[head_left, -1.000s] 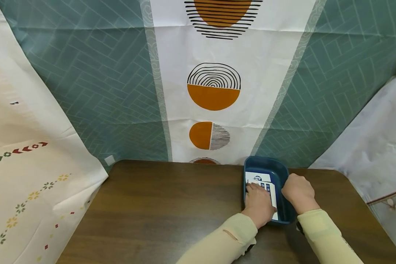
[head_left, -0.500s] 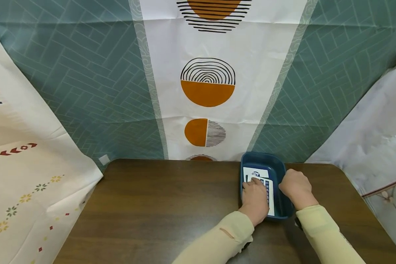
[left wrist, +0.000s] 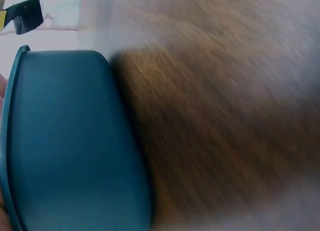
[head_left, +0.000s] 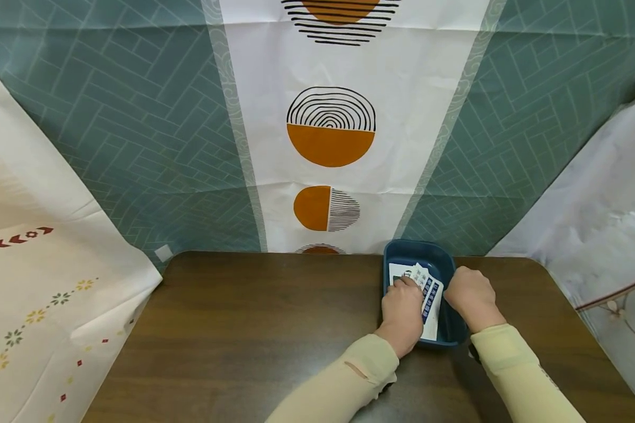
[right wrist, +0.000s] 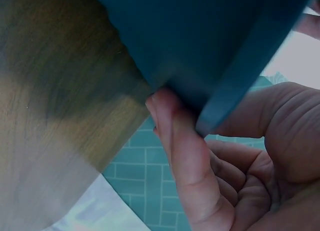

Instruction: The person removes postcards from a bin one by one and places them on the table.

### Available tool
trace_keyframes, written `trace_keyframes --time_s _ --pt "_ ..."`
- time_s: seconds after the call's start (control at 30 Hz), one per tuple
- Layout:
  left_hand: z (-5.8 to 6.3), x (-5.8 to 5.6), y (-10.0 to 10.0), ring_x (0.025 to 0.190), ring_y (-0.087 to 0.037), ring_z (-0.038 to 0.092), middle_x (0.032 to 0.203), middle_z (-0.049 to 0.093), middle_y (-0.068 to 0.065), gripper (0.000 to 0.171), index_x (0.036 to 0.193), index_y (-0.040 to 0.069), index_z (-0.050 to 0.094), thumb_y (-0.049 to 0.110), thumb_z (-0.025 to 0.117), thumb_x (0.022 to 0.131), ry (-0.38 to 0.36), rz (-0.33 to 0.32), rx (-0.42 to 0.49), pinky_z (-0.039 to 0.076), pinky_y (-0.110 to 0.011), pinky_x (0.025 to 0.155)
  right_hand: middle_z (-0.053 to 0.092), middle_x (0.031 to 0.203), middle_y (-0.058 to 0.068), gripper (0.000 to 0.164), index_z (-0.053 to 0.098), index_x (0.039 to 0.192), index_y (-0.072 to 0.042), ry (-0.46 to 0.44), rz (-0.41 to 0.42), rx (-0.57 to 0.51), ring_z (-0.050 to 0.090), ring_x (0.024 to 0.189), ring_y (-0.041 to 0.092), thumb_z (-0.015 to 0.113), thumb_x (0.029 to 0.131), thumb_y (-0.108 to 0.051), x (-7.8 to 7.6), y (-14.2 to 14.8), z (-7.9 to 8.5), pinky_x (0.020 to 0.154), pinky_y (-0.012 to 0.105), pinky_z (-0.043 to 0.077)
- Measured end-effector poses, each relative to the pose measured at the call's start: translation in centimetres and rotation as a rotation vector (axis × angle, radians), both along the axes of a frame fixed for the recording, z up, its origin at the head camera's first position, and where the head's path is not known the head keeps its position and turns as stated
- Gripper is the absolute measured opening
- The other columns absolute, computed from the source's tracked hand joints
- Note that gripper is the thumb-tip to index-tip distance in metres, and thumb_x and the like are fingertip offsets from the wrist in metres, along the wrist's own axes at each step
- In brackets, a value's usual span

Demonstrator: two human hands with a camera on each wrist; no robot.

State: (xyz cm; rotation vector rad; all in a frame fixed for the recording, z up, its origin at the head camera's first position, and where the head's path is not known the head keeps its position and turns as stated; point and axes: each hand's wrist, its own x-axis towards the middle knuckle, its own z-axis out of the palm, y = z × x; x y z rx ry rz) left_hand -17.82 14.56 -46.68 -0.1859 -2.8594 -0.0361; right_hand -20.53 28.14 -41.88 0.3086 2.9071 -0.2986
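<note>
A dark blue rectangular plastic bin [head_left: 444, 261] stands on the brown table. Inside lie flat white packets [head_left: 431, 324] with blue printed labels, the upper one tilted over another. My left hand [head_left: 402, 311] reaches over the bin's left side, its fingers curled at the upper packet's edge; its thumb is hidden. At the right rim, my right hand [head_left: 472, 295] pinches the bin's wall between thumb and curled fingers, plain in the right wrist view. The left wrist view shows mostly the bin's outer side [left wrist: 75, 136], with a little of the hand at the left edge.
The wooden table [head_left: 243, 329] stretches left of the bin, and its back edge meets a green and white patterned cloth [head_left: 328, 176]. A white cloth with flower prints [head_left: 58, 329] hangs at the left, and another pale cloth [head_left: 587, 217] at the right.
Under my left hand the upper packet has turned, its top now leaning right and fanned off the one beneath. My right hand has stayed at the bin's rim. The head view has shifted slightly.
</note>
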Motion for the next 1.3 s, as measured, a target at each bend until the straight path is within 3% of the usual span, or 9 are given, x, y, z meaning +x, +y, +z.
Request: trace_keyframes --time_s 0.13,0.23,0.4,0.53,0.67,0.83,0.97,1.07,1.3 --pt "0.1 0.1 -0.7 0.06 -0.007 0.054 0.071 0.056 0.005 0.027 0.093 0.015 0.063 0.033 0.072 0.074 0.028 -0.102 -0.011 0.044 -0.025 0.049 0.055 0.081 0.023 0.032 0.054 0.095 0.012 -0.006 -0.002 -0.002 0.052 0.063 0.03 0.059 0.077 -0.015 0.2 0.1 0.1 0.05 0.043 0.047" --pt "0.2 0.3 -0.9 0.058 -0.007 0.052 0.067 0.054 0.007 0.022 0.086 0.018 0.062 0.034 0.072 0.075 0.025 -0.149 -0.023 0.043 -0.025 0.046 0.054 0.079 0.022 0.033 0.054 0.094 0.012 -0.005 -0.003 -0.008 0.051 0.062 0.03 0.061 0.077 -0.016 0.3 0.2 0.2 0.05 0.042 0.047" --pt "1.1 0.8 -1.1 0.058 -0.008 0.051 0.067 0.054 0.009 0.015 0.083 0.024 0.063 0.036 0.07 0.078 -0.007 -0.14 -0.052 0.04 -0.028 0.044 0.055 0.081 0.023 0.034 0.055 0.094 0.011 0.02 0.011 -0.015 0.051 0.062 0.03 0.061 0.076 -0.017 0.3 0.6 0.4 0.05 0.043 0.047" --pt "2.3 1.0 -1.8 0.055 -0.01 0.05 0.063 0.052 0.01 0.014 0.079 0.026 0.062 0.038 0.07 0.078 -0.064 -0.106 -0.002 0.038 -0.029 0.043 0.055 0.08 0.022 0.033 0.055 0.092 0.01 0.032 0.017 -0.022 0.051 0.063 0.03 0.062 0.076 -0.018 0.3 1.1 0.4 0.05 0.042 0.047" --pt "3.3 0.9 -3.2 0.057 -0.009 0.053 0.066 0.056 0.01 0.012 0.082 0.025 0.066 0.036 0.069 0.08 -0.094 -0.095 0.199 0.041 -0.027 0.046 0.053 0.076 0.017 0.031 0.055 0.091 0.009 0.014 0.011 -0.042 0.05 0.062 0.028 0.061 0.077 -0.018 0.7 1.6 0.4 0.048 0.039 0.045" --pt "3.8 0.5 -5.4 0.065 -0.004 0.056 0.075 0.062 0.012 0.006 0.083 0.021 0.07 0.028 0.07 0.082 -0.07 -0.145 0.547 0.044 -0.022 0.052 0.053 0.077 0.018 0.033 0.053 0.094 0.01 0.009 0.019 -0.045 0.05 0.063 0.029 0.059 0.078 -0.018 0.9 2.0 0.4 0.05 0.039 0.044" --pt "4.2 0.0 -7.5 0.06 0.002 0.051 0.07 0.06 0.011 0.006 0.082 0.015 0.069 0.021 0.07 0.082 -0.036 -0.164 0.774 0.04 -0.017 0.048 0.053 0.076 0.016 0.031 0.054 0.091 0.008 0.027 0.031 -0.057 0.049 0.063 0.028 0.059 0.079 -0.019 1.1 1.9 0.3 0.05 0.038 0.043" --pt "4.6 -0.3 -9.2 0.057 0.004 0.05 0.07 0.059 0.012 0.007 0.084 0.014 0.069 0.02 0.071 0.082 0.002 -0.145 0.875 0.04 -0.017 0.048 0.051 0.074 0.014 0.029 0.054 0.09 0.008 0.038 0.031 -0.081 0.048 0.062 0.027 0.059 0.079 -0.018 1.4 2.0 0.2 0.049 0.036 0.042" --pt "5.3 -1.3 -13.3 0.054 0.0 0.052 0.066 0.058 0.01 0.011 0.085 0.011 0.069 0.02 0.074 0.079 0.059 -0.064 0.956 0.043 -0.021 0.048 0.05 0.071 0.013 0.024 0.054 0.083 0.005 0.087 0.02 -0.112 0.048 0.062 0.027 0.057 0.081 -0.018 1.7 3.0 0.0 0.049 0.036 0.041"
